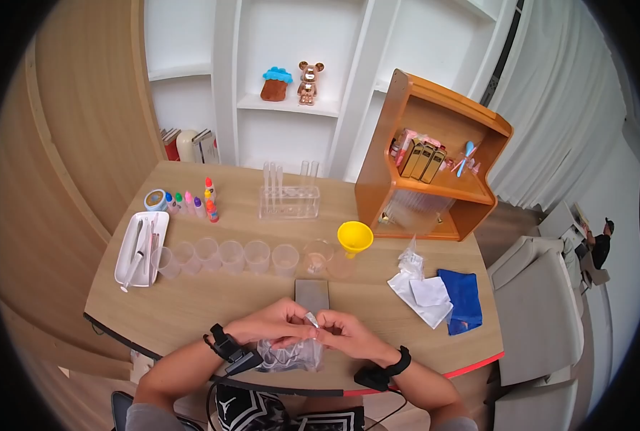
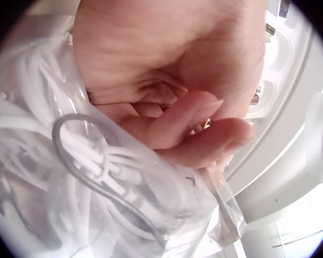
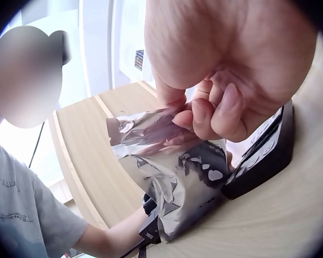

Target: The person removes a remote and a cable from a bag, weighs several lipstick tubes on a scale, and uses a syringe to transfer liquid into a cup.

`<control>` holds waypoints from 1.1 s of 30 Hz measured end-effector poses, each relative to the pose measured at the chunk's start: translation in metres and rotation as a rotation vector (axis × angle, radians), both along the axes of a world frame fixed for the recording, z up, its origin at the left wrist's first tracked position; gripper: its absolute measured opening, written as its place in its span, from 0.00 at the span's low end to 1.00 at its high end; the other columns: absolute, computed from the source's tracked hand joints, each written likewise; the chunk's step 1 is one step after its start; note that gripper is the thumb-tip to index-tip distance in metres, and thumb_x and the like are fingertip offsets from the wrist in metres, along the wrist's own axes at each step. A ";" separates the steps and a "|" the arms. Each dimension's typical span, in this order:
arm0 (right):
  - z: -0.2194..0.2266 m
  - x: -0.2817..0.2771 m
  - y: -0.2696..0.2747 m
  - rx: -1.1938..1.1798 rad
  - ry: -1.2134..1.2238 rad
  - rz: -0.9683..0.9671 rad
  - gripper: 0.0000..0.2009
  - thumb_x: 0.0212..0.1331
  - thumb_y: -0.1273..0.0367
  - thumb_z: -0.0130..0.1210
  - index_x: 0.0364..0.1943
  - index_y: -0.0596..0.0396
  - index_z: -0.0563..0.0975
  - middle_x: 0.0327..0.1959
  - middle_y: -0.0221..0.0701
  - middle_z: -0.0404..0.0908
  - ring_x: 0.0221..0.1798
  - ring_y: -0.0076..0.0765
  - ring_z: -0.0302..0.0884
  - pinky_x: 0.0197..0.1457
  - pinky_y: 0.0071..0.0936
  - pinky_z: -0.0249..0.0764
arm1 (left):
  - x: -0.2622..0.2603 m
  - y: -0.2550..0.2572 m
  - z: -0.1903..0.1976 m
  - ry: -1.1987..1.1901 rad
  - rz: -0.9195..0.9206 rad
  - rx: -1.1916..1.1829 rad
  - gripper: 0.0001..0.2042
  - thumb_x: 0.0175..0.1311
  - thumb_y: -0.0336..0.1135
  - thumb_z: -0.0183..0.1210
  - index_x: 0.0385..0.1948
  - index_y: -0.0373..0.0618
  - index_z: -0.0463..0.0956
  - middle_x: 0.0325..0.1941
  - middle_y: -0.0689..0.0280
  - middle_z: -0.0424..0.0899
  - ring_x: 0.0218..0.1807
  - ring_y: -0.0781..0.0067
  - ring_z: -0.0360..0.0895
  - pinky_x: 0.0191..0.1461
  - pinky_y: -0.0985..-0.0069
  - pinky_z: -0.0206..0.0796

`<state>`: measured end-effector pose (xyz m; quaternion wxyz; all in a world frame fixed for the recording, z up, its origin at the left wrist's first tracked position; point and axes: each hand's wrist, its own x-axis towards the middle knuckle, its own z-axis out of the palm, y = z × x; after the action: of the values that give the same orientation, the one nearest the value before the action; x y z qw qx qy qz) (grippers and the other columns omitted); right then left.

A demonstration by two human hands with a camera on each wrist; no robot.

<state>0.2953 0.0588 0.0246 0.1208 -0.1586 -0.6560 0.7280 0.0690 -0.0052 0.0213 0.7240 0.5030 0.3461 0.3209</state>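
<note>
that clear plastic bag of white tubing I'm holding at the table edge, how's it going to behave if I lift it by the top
The clear plastic bag will probably sag and crumple: its film already shows creases in the right wrist view. The coiled white tubing inside looks light, yet may slump and shift. The glossy film may slip, so both the left hand and right hand pinching the top seems sensible.

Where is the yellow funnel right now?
In the head view the yellow funnel sits on the table, right of centre, at the right end of the row of clear cups and just in front of the wooden shelf box.
</note>
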 end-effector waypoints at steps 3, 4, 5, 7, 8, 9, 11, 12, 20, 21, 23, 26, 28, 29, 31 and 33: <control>0.001 -0.001 0.001 -0.012 0.033 0.002 0.08 0.74 0.68 0.54 0.35 0.52 0.70 0.30 0.16 0.68 0.31 0.11 0.62 0.33 0.16 0.62 | 0.001 -0.001 0.003 0.037 0.016 -0.017 0.11 0.74 0.37 0.60 0.33 0.39 0.79 0.15 0.74 0.72 0.14 0.88 0.66 0.17 0.85 0.53; -0.002 -0.001 0.003 -0.013 0.033 0.001 0.08 0.74 0.68 0.54 0.35 0.52 0.70 0.30 0.16 0.68 0.31 0.11 0.62 0.33 0.16 0.62 | 0.001 -0.002 0.004 0.014 0.023 -0.020 0.11 0.74 0.36 0.60 0.32 0.39 0.79 0.15 0.74 0.72 0.14 0.88 0.66 0.17 0.85 0.53; -0.008 0.000 0.006 -0.007 0.032 -0.006 0.08 0.73 0.69 0.54 0.34 0.52 0.70 0.30 0.16 0.67 0.31 0.11 0.62 0.32 0.16 0.62 | 0.003 -0.002 0.004 -0.009 0.028 -0.025 0.10 0.74 0.35 0.59 0.32 0.39 0.79 0.15 0.74 0.72 0.14 0.88 0.65 0.17 0.85 0.54; -0.012 0.002 0.006 -0.009 0.027 -0.016 0.09 0.72 0.71 0.54 0.32 0.52 0.69 0.29 0.16 0.67 0.30 0.11 0.62 0.32 0.16 0.61 | 0.005 -0.002 0.000 -0.023 0.047 -0.030 0.10 0.74 0.34 0.59 0.32 0.39 0.79 0.15 0.74 0.72 0.14 0.88 0.65 0.18 0.84 0.54; -0.012 0.002 0.006 0.021 0.032 -0.034 0.09 0.71 0.72 0.54 0.32 0.51 0.69 0.29 0.17 0.66 0.30 0.11 0.62 0.31 0.15 0.61 | 0.005 -0.004 -0.003 -0.034 0.070 -0.031 0.10 0.74 0.34 0.59 0.31 0.39 0.79 0.14 0.74 0.72 0.14 0.88 0.65 0.18 0.84 0.54; -0.012 0.001 0.006 0.046 0.038 -0.049 0.08 0.70 0.74 0.53 0.31 0.51 0.69 0.28 0.17 0.66 0.30 0.11 0.63 0.30 0.15 0.61 | 0.005 -0.004 -0.004 -0.034 0.072 -0.043 0.10 0.74 0.34 0.59 0.31 0.39 0.79 0.14 0.74 0.72 0.14 0.88 0.65 0.18 0.84 0.54; -0.004 0.003 0.004 -0.041 -0.009 -0.046 0.09 0.68 0.75 0.53 0.29 0.52 0.68 0.27 0.18 0.67 0.28 0.12 0.65 0.29 0.16 0.63 | 0.008 -0.006 -0.003 -0.057 0.109 0.001 0.09 0.72 0.31 0.58 0.29 0.38 0.78 0.14 0.74 0.72 0.14 0.87 0.65 0.18 0.83 0.54; 0.001 0.001 0.004 -0.106 -0.050 -0.045 0.09 0.66 0.77 0.52 0.28 0.52 0.67 0.26 0.19 0.67 0.26 0.14 0.67 0.28 0.17 0.65 | 0.008 -0.007 -0.002 -0.056 0.116 -0.015 0.09 0.72 0.31 0.58 0.29 0.38 0.78 0.14 0.74 0.72 0.14 0.87 0.65 0.18 0.83 0.54; 0.002 -0.001 0.003 -0.121 0.073 0.005 0.14 0.68 0.77 0.53 0.25 0.52 0.63 0.26 0.21 0.67 0.27 0.15 0.68 0.29 0.19 0.67 | 0.007 -0.006 -0.002 -0.093 0.093 0.018 0.09 0.67 0.26 0.56 0.24 0.37 0.78 0.13 0.71 0.72 0.11 0.86 0.65 0.16 0.84 0.52; 0.004 -0.001 0.002 -0.122 0.072 0.005 0.14 0.68 0.77 0.53 0.25 0.52 0.63 0.26 0.21 0.67 0.27 0.15 0.68 0.29 0.19 0.67 | 0.007 -0.006 -0.002 -0.084 0.102 0.024 0.09 0.67 0.26 0.56 0.24 0.37 0.78 0.13 0.71 0.73 0.11 0.86 0.65 0.16 0.84 0.51; 0.008 -0.002 -0.001 -0.080 -0.006 -0.080 0.14 0.69 0.76 0.53 0.25 0.53 0.63 0.25 0.20 0.67 0.27 0.14 0.67 0.30 0.20 0.67 | 0.009 -0.006 0.002 -0.068 0.146 -0.004 0.08 0.67 0.27 0.57 0.25 0.37 0.78 0.12 0.72 0.72 0.11 0.86 0.64 0.16 0.83 0.51; 0.003 -0.002 -0.001 -0.009 -0.057 -0.157 0.12 0.69 0.74 0.55 0.26 0.56 0.68 0.25 0.20 0.70 0.28 0.13 0.70 0.31 0.20 0.68 | 0.011 -0.006 0.005 -0.079 0.202 -0.021 0.08 0.67 0.28 0.58 0.25 0.38 0.79 0.12 0.73 0.71 0.12 0.87 0.63 0.16 0.83 0.50; 0.007 -0.001 0.001 0.009 -0.100 -0.107 0.10 0.69 0.73 0.55 0.28 0.58 0.71 0.25 0.20 0.71 0.29 0.13 0.71 0.31 0.19 0.69 | 0.013 -0.007 0.008 -0.104 0.208 -0.013 0.09 0.68 0.28 0.57 0.26 0.38 0.79 0.13 0.73 0.71 0.12 0.88 0.63 0.17 0.84 0.50; 0.008 0.001 0.002 0.036 -0.140 -0.056 0.09 0.69 0.71 0.55 0.30 0.60 0.74 0.25 0.21 0.73 0.30 0.13 0.72 0.32 0.19 0.70 | 0.014 -0.007 0.012 -0.079 0.219 -0.005 0.09 0.68 0.29 0.57 0.26 0.38 0.79 0.14 0.74 0.71 0.13 0.88 0.63 0.17 0.84 0.50; -0.001 0.004 0.004 0.012 -0.160 -0.066 0.09 0.70 0.71 0.55 0.32 0.62 0.75 0.25 0.21 0.73 0.30 0.14 0.72 0.32 0.18 0.70 | 0.014 -0.007 0.012 -0.052 0.231 0.001 0.09 0.68 0.29 0.57 0.26 0.39 0.78 0.15 0.75 0.71 0.13 0.89 0.62 0.17 0.84 0.50; -0.005 0.005 0.005 -0.005 -0.179 -0.074 0.09 0.70 0.70 0.54 0.34 0.63 0.77 0.25 0.22 0.74 0.30 0.14 0.72 0.32 0.18 0.70 | 0.012 -0.004 0.006 -0.047 0.198 0.018 0.10 0.72 0.31 0.56 0.27 0.40 0.77 0.13 0.76 0.67 0.13 0.89 0.60 0.17 0.84 0.48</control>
<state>0.3007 0.0640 0.0195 0.0880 -0.2474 -0.6561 0.7075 0.0810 -0.0092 0.0272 0.6919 0.4652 0.3743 0.4059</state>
